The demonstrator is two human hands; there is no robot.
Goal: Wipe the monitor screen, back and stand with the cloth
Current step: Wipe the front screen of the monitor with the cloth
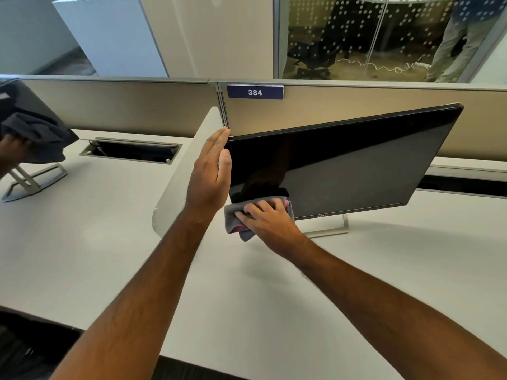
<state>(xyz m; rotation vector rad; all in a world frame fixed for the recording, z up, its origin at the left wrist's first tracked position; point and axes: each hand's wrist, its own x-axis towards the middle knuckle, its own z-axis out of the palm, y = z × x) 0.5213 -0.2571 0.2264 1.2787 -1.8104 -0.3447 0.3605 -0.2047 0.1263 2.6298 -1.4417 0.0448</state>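
A black flat monitor (356, 165) stands on the white desk, its dark screen facing me and its silver stand (329, 229) showing under the lower edge. My left hand (211, 174) lies flat against the monitor's left edge, fingers straight, steadying it. My right hand (263, 218) presses a grey cloth with pink trim (233, 218) onto the screen's lower left corner. The monitor's back is hidden.
A white curved divider (186, 165) stands just left of the monitor. Another person's hand (12, 149) holds a dark cloth (35, 133) on a second monitor at far left, near a cable slot (131, 152). A beige partition (356, 105) with a sign runs behind.
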